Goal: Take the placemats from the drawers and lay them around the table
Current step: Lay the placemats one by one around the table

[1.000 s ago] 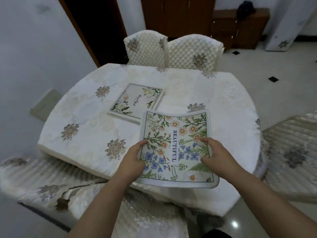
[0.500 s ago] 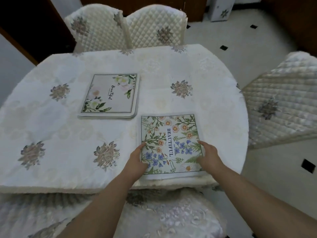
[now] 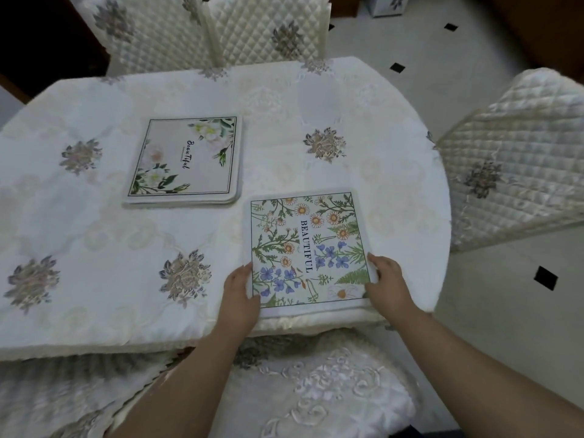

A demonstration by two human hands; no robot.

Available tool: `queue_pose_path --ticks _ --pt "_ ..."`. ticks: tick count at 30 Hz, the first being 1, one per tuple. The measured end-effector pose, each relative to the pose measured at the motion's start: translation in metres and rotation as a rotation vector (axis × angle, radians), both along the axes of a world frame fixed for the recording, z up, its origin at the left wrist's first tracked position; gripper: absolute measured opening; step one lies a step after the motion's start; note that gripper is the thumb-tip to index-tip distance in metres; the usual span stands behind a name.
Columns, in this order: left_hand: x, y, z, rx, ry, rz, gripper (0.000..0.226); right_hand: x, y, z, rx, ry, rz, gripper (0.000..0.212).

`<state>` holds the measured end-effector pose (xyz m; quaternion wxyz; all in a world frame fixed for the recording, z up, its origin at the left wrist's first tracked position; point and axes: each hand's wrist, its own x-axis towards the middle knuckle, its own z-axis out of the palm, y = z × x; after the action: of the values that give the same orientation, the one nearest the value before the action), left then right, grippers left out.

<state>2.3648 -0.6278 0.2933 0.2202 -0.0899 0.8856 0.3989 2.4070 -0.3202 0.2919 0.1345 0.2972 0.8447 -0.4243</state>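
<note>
Head view, placemat: flowered placemat lay flat at the near edge of the counter.
Left hand: gripped its left edge, fingers curled on it.
Right hand: gripped its right edge likewise.
Second stack: pale placemats lay further in, apart.
Chair: stood below.

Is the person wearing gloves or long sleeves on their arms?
No. The left hand and right hand are bare, with no gloves. Both forearms are uncovered as far as the picture shows; no sleeve, watch, bracelet or ring is visible.
</note>
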Motion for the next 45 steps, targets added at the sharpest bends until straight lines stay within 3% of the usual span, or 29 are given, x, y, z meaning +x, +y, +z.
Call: queue_pose_path --ticks 5,9,11,14,17,30,35,45 --pt "0.002 0.005 -0.004 0.009 0.015 -0.022 0.074 0.003 -0.008 -0.003 0.002 0.046 -0.024 0.070" --pt "0.008 0.016 -0.015 -0.321 0.201 -0.218 0.080 0.006 -0.020 -0.003 0.308 -0.022 0.089 0.072" --pt "0.013 0.030 -0.016 -0.373 0.308 -0.404 0.075 0.009 -0.031 -0.007 0.417 0.014 0.271 0.076" --pt "0.021 0.055 -0.020 -0.380 0.323 -0.704 0.065 0.013 -0.052 -0.024 0.393 0.044 0.646 0.077" --pt "0.027 0.062 -0.031 -0.447 0.254 -0.767 0.061 0.018 -0.056 -0.036 0.407 0.020 0.791 0.072" --pt "0.015 0.020 -0.038 -0.557 0.186 -0.571 0.074 0.031 -0.023 -0.037 0.498 0.001 0.672 0.076" --pt "-0.011 0.037 -0.041 -0.549 0.229 -0.486 0.084 -0.004 -0.033 -0.043 0.502 -0.011 0.597 0.080" --pt "-0.135 0.084 -0.026 -0.535 0.087 -0.778 0.135 -0.126 -0.027 -0.041 0.440 0.007 0.709 0.075"
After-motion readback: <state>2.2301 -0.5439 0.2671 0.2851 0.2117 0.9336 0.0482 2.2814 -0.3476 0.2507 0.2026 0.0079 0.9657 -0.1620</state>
